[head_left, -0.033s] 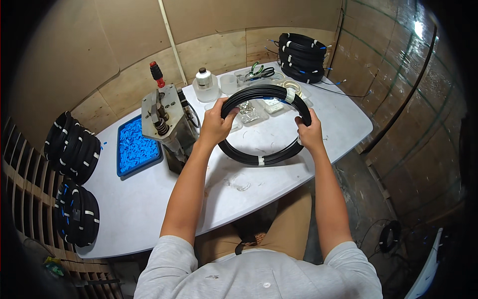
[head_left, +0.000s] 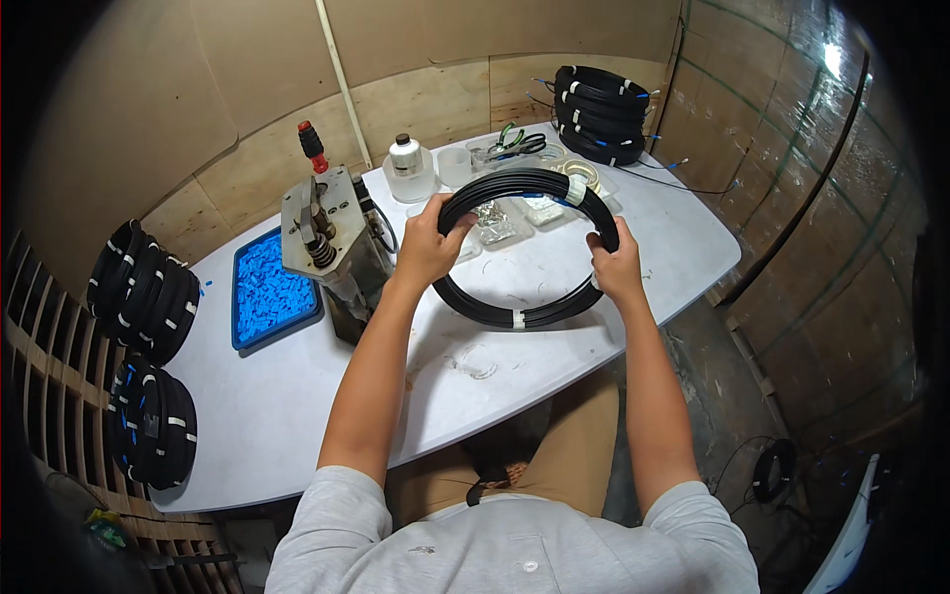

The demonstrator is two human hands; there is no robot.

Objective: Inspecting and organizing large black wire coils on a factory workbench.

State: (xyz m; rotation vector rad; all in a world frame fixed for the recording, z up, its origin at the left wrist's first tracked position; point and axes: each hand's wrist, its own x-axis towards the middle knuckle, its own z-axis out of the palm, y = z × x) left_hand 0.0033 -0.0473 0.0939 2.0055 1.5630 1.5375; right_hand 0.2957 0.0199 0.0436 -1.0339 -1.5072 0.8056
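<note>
A coil of black cable [head_left: 515, 182] is held up over the white table, tilted so its ring faces me. White tape bands bind it at several places, and a bit of blue shows on its upper inner side. My left hand [head_left: 431, 244] is closed round its left side, thumb on the inner edge. My right hand [head_left: 616, 259] grips the right side in the same way. Behind the ring, partly hidden by it, lie clear containers of small metal parts [head_left: 495, 224].
A metal press [head_left: 332, 223] with a red-black handle stands left, beside a tray of blue pieces [head_left: 272, 287]. More cable coils are stacked at the far right [head_left: 599, 114] and left edge [head_left: 153, 426]. A white bottle [head_left: 405, 156] and scissors [head_left: 524, 146] stand at the back.
</note>
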